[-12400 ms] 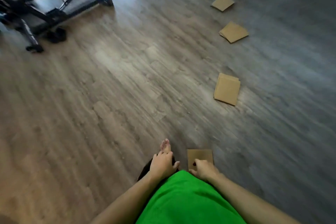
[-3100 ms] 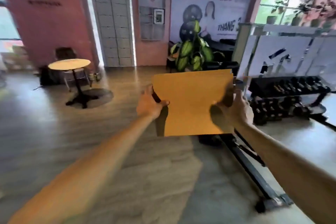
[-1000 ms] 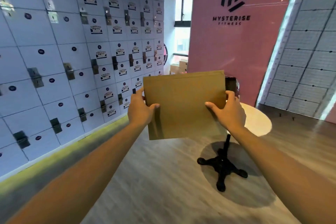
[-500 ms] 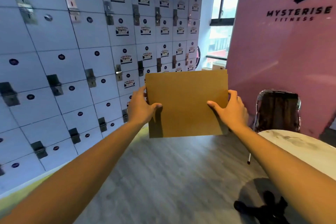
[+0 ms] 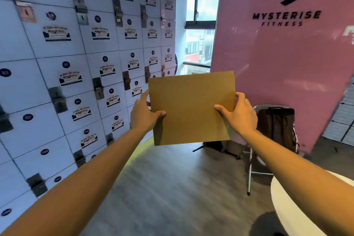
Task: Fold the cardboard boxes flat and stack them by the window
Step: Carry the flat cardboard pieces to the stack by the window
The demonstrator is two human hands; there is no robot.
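Both hands, left (image 5: pixel 142 116) and right (image 5: pixel 239 116), grip the flattened brown cardboard boxes (image 5: pixel 191 109) upright by their side edges; folding looks done, stacking by the tall window (image 5: pixel 201 25) remains.

Locker labels (image 5: pixel 56 33) too blurred to read; white table (image 5: pixel 298 209) cut off at right edge.
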